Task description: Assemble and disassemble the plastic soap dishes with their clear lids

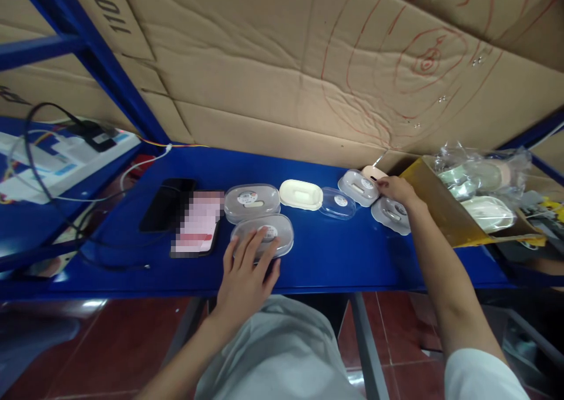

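Observation:
My left hand point(251, 265) lies with fingers spread on the clear lid of an oval container point(284, 235) near the table's front edge. Behind it sits another lidded oval container point(252, 202). A cream oval tray point(301, 194) stands open beside a loose transparent lid point(338, 204). On the right, my right hand point(394, 190) reaches over two lidded containers, one point(358, 187) to its left and one point(390, 215) below it. Its fingertips are closed at a pale peach piece point(372, 172); whether they grip it is unclear.
A cardboard box point(432, 206) with plastic-wrapped trays stands at the right. Two phones, one dark point(165, 205) and one lit point(198, 224), lie at the left near cables and a power strip point(70, 165). A cardboard wall point(264, 65) rises behind the blue table point(326, 259).

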The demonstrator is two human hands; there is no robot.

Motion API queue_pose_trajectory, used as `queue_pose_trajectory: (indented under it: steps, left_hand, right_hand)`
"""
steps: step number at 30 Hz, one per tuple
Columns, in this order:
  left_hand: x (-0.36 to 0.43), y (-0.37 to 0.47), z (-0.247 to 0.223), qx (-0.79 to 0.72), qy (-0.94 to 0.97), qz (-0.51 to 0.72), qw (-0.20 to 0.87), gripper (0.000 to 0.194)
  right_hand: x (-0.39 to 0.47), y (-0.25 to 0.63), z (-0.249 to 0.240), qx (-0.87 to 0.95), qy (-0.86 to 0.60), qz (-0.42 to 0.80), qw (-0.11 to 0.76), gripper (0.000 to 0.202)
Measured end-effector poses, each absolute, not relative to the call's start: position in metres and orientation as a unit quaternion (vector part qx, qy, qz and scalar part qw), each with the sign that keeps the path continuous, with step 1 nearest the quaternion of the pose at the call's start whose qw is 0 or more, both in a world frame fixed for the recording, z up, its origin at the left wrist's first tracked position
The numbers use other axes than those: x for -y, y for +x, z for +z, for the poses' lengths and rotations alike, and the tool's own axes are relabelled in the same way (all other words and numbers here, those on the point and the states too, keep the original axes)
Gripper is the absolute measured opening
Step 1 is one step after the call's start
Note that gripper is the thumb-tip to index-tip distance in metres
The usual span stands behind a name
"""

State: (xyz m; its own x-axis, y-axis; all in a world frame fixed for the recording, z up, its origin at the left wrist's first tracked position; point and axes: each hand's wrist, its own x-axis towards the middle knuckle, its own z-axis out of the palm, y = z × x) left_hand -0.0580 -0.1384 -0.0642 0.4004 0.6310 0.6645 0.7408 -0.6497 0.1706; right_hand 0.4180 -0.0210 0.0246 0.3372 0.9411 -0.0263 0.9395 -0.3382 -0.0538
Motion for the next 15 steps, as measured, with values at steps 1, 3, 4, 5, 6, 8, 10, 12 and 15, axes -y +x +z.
queue_pose_trajectory:
  steps: [1,3,4,5,6,8,10,12,15]
  left_hand:
    - [0.138,-0.058,-0.064,0.411,-0.833,-0.362,0.075,0.042]
    - [0.138,-0.058,-0.065,0.410,-0.834,-0.362,0.071,0.043]
    - [0.138,-0.059,-0.065,0.411,-0.834,-0.361,0.069,0.043]
    - [0.138,-0.060,-0.065,0.410,-0.834,-0.363,0.069,0.044]
    - [0.139,-0.060,-0.064,0.407,-0.833,-0.367,0.072,0.044]
    - [0.143,-0.061,-0.063,0.381,-0.836,-0.387,0.079,0.046]
    - [0.151,-0.059,-0.060,0.327,-0.848,-0.413,0.065,0.049]
    - [0.161,-0.052,-0.057,0.268,-0.869,-0.415,0.027,0.052]
    - [0.170,-0.036,-0.054,0.225,-0.902,-0.368,-0.011,0.051]
  right_hand:
    - [0.021,0.416,0.024,0.571,-0.820,0.018,0.012,0.023]
    - [0.026,0.414,0.030,0.568,-0.823,-0.003,0.016,0.029]
    - [0.032,0.413,0.034,0.570,-0.821,-0.024,0.032,0.032]
    - [0.040,0.411,0.039,0.571,-0.817,-0.051,0.053,0.035]
    - [0.051,0.408,0.043,0.571,-0.813,-0.080,0.077,0.037]
    - [0.081,0.396,0.046,0.578,-0.794,-0.135,0.132,0.039]
    - [0.119,0.369,0.040,0.616,-0.747,-0.161,0.193,0.037]
    - [0.158,0.331,0.026,0.705,-0.654,-0.137,0.240,0.028]
    - [0.205,0.270,0.000,0.800,-0.554,-0.065,0.220,0.027]
